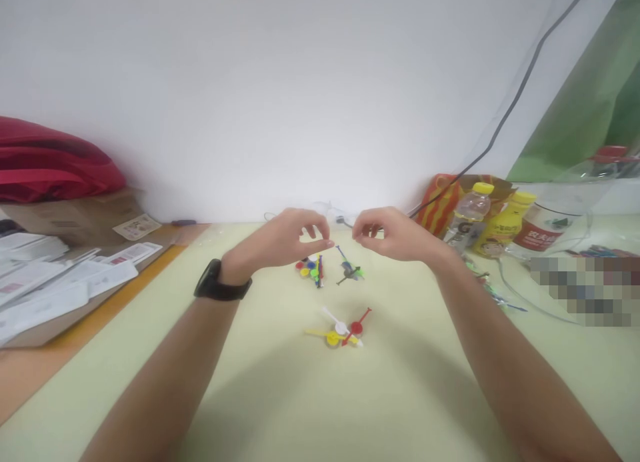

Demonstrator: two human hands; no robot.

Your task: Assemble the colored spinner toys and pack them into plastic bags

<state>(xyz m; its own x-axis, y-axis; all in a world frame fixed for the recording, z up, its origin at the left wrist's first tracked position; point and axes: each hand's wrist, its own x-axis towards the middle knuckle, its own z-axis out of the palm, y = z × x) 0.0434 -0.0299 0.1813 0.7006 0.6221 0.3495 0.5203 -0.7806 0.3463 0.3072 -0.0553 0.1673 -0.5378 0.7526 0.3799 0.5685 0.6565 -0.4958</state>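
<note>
My left hand (300, 239), with a black band on its wrist, hovers over the far middle of the table. Its fingers are loosely curved and apart, and nothing shows between them. Facing it, my right hand (387, 234) hangs at the same height, fingers bent, also with no visible thing in them. Below are a group of small coloured discs and sticks (313, 270) and a bunch of blue, green and dark arrow-shaped pieces (351, 271). Closer to me lie a white arrow piece (341, 328), a red one (357, 328) and a yellow one (333, 339), overlapping, each with a round disc.
White packets (60, 282) lie on cardboard at left, beside a box (75, 219) under a red bag (55, 162). At right stand a clear bottle (467, 212), a yellow bottle (505, 225) and a large water jug (547, 229). More plastic pieces (500, 299) lie beyond my right forearm.
</note>
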